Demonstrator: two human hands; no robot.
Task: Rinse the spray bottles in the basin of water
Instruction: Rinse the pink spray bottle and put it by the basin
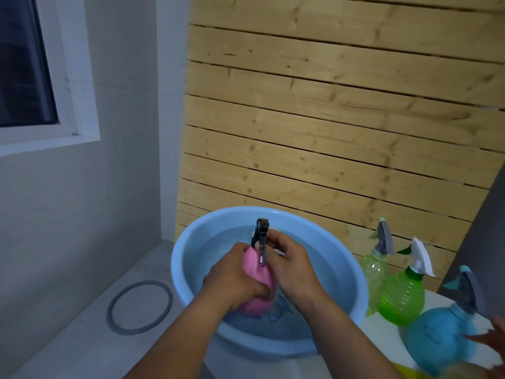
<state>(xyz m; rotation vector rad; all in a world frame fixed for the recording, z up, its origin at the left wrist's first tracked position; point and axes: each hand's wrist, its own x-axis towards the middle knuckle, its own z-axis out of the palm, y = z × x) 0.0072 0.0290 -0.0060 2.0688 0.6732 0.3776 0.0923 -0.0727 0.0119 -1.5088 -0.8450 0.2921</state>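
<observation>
Pink spray bottle (257, 283) sits upright in the blue basin (191, 258), base in water. Left hand (235, 277) wraps its belly, right hand (289, 261) pinches the trigger head — fingers clenched on both. Thin plastic, prob. light, wet & slippery; grip the neck.

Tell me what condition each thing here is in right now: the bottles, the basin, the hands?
Pink spray bottle: held over the basin, base at the water, spray head on.
Blue basin: holding water.
Left hand: wrapped around the pink body.
Right hand: gripping near the bottle's neck.
Pale green bottle: upright beside the basin.
Bright green bottle: upright, untouched.
Blue bottle: upright, nearest the camera.
Window: shut, dark outside.
</observation>
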